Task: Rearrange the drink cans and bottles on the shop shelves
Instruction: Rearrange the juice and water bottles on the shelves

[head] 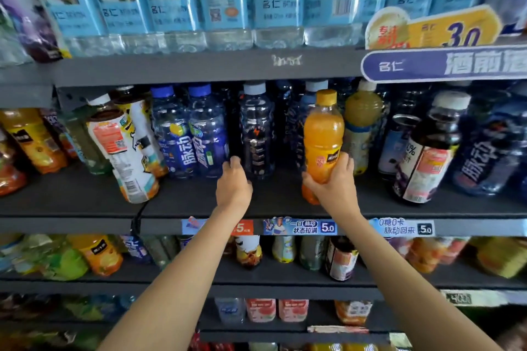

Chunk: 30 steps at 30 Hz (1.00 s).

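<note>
Shelves of drinks fill my view, and both my arms reach to the dark middle shelf (85, 202). My right hand (333, 182) holds a clear plastic bottle of orange juice with a yellow cap (323, 134); my fingers (346, 164) curl round its lower body, thumb on the left side. The bottle stands upright, long axis vertical, cap at the top. Its base sits at or just above the shelf's front part; I cannot tell whether it touches.

My left hand (233, 182) holds nothing. Its fingers are loosely curled, knuckles just beside the foot of a dark clear bottle with a pale grey cap (256, 131), and I cannot tell if they touch it. To the left of that stand two blue bottles with blue caps (191, 134); further left a white-labelled bottle (125, 151) leans over.

Behind the orange bottle, to its right, stands a cloudy yellow bottle with a white cap (363, 122). The orange bottle sits forward of this back row, so any placing move, I judge, runs straight away from me, and my right hand already has it.
</note>
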{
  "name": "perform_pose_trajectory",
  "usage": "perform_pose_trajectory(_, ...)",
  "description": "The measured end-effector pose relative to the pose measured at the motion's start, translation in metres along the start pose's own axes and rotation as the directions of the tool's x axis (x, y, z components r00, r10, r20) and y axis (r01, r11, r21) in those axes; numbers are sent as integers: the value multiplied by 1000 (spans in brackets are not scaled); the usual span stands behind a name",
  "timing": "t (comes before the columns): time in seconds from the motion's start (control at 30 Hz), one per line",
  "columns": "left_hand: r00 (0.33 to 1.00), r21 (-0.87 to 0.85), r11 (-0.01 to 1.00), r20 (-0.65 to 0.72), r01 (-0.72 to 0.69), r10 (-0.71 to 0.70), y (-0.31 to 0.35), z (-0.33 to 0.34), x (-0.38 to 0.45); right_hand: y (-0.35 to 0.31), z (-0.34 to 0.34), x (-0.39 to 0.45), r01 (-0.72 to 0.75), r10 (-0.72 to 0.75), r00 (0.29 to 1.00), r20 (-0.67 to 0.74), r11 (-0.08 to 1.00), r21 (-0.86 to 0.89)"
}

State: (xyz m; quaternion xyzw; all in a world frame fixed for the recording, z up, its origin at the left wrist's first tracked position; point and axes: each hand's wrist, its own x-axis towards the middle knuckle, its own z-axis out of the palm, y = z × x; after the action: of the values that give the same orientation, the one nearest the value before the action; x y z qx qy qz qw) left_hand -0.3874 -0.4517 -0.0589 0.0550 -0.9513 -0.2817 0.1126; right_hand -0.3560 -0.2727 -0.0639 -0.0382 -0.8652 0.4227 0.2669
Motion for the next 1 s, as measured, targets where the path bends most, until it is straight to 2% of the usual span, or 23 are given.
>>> perform_pose_trajectory(0.1, 999, -86, 995, 8, -42, 43, -20, -20, 0, -5, 0, -1, -15, 15, 1000, 4, 1000, 13)
perform_pose_trajectory(0.27, 979, -192, 965, -134, -177, 153, -62, -60, -13, -31, 12, -4, 14, -23, 990, 139, 998, 66)
perform_pose_trajectory(0.4, 955, -240, 939, -223, -247, 195, -107, -112, -27, -84, 40, -32, 190, -211, 961, 176, 973, 129)
perform_pose_trajectory(0.47, 952, -238, 943, -252, -233, 172, -139, -140, -34, -121, 64, -53, 284, -322, 929, 182, 937, 204)
perform_pose_trajectory(0.53, 950, -232, 951, -281, -206, 138, -178, -171, -40, -163, 94, -73, 315, -383, 900, 208, 901, 299)
perform_pose_trajectory(0.67, 935, -234, 955, -344, -180, 92, -266, -241, -58, -255, 168, -114, 260, -394, 884, 251, 862, 436)
perform_pose_trajectory(0.87, 963, -163, 966, -211, -202, 166, -378, -341, -97, -387, 263, -185, 202, -395, 888, 234, 794, 573)
perform_pose_trajectory(1.0, 970, -153, 975, -208, -163, 130, -450, -390, -113, -456, 331, -227, 73, -398, 848, 350, 741, 667)
